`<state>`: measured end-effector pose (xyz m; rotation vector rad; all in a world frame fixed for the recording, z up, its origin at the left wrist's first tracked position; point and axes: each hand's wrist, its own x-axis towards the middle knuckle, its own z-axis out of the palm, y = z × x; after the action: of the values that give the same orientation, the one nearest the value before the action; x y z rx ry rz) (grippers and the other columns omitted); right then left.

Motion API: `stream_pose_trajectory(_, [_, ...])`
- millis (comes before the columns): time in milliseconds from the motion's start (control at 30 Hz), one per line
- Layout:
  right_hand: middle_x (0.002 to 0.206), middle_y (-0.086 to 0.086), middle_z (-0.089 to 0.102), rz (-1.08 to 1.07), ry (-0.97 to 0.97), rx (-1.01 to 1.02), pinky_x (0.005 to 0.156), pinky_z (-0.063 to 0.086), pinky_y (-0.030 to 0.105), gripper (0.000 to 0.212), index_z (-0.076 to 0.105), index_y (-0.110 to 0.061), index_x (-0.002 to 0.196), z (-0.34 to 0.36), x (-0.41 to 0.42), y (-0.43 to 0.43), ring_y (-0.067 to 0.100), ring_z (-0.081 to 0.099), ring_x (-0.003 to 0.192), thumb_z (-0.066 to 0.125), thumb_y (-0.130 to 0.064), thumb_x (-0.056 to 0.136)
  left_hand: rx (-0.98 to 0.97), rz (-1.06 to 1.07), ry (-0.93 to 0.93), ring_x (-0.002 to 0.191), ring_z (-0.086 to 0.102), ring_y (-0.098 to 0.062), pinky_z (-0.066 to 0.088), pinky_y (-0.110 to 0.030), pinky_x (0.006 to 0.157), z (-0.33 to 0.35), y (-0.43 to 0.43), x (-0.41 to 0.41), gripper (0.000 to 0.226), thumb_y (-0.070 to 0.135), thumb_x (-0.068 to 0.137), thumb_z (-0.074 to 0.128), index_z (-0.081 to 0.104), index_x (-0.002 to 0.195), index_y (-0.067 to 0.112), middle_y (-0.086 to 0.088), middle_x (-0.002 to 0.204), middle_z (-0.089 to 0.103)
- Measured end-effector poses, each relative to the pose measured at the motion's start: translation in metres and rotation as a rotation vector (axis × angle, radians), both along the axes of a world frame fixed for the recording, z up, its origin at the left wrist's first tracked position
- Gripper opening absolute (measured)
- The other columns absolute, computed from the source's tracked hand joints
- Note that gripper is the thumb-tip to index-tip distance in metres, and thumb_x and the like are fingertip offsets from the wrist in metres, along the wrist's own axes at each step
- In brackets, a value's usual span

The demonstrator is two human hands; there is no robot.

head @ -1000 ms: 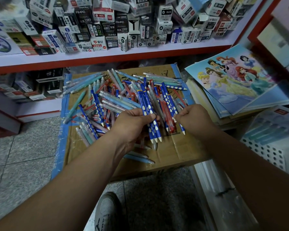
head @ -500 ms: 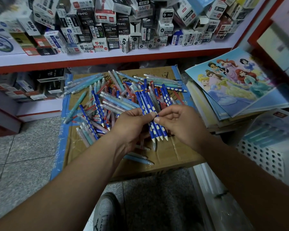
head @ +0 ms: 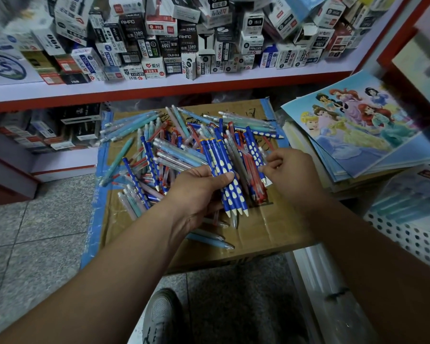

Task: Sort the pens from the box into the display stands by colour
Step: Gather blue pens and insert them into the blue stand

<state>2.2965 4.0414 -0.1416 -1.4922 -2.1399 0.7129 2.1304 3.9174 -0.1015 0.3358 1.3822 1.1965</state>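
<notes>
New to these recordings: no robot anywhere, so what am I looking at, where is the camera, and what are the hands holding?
No machine here: a person works bare-handed, and the single camera sits on their head, looking down. Loose pens of mixed colours lie heaped on a taped cardboard box, below a shop shelf of small cartons. Picture books lie to the right. The left hand grips a bundle of blue dotted pens. The right hand appears to pinch another blue pen in the heap.
</notes>
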Motion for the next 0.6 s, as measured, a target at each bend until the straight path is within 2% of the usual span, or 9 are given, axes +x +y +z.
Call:
stream_pose_trajectory(167, [0.091, 0.0, 0.072, 0.031, -0.092, 0.052, 0.078, 0.058, 0.037, 0.022, 0.072, -0.015, 0.103, -0.006, -0.008, 0.002, 0.016, 0.067, 0.08, 0.077, -0.025, 0.084, 0.029, -0.008, 0.01, 0.072, 0.072, -0.02, 0.063, -0.035, 0.066, 0.0, 0.003, -0.002, 0.01, 0.004, 0.089, 0.067, 0.072, 0.098, 0.003, -0.009, 0.083, 0.076])
stream_pose_trajectory(300, [0.088, 0.006, 0.071, 0.033, -0.16, 0.126, 0.076, 0.058, 0.041, 0.02, 0.07, -0.012, 0.102, -0.005, -0.016, 0.003, 0.024, 0.066, 0.08, 0.072, -0.026, 0.087, 0.035, -0.013, 0.042, 0.082, 0.072, -0.025, 0.06, -0.043, 0.08, -0.004, 0.003, -0.004, 0.019, 0.007, 0.088, 0.069, 0.071, 0.106, 0.0, -0.012, 0.091, 0.076])
stream_pose_trajectory(433, [0.092, 0.009, 0.072, 0.031, -0.207, 0.145, 0.076, 0.057, 0.037, 0.023, 0.071, -0.01, 0.107, -0.003, -0.02, 0.005, 0.026, 0.067, 0.083, 0.07, -0.025, 0.09, 0.042, -0.017, 0.032, 0.081, 0.072, -0.024, 0.062, -0.038, 0.071, -0.005, 0.003, -0.006, 0.019, 0.006, 0.088, 0.069, 0.071, 0.106, -0.001, -0.012, 0.091, 0.076])
stream_pose_trajectory(500, [0.092, 0.009, 0.071, 0.034, -0.222, 0.132, 0.075, 0.056, 0.037, 0.021, 0.071, -0.009, 0.104, -0.003, -0.022, 0.005, 0.026, 0.067, 0.083, 0.07, -0.025, 0.09, 0.04, -0.018, 0.027, 0.079, 0.072, -0.023, 0.061, -0.034, 0.065, -0.005, 0.003, -0.007, 0.02, 0.006, 0.088, 0.069, 0.071, 0.106, -0.001, -0.012, 0.09, 0.076])
stream_pose_trajectory(600, [0.088, 0.009, 0.071, 0.007, -0.186, 0.099, 0.075, 0.057, 0.036, 0.017, 0.07, -0.008, 0.098, -0.005, -0.023, 0.005, 0.024, 0.067, 0.08, 0.073, -0.021, 0.088, 0.034, -0.022, 0.025, 0.079, 0.073, -0.022, 0.06, -0.032, 0.065, -0.005, 0.005, -0.009, 0.02, 0.007, 0.088, 0.07, 0.071, 0.107, -0.001, -0.011, 0.09, 0.076])
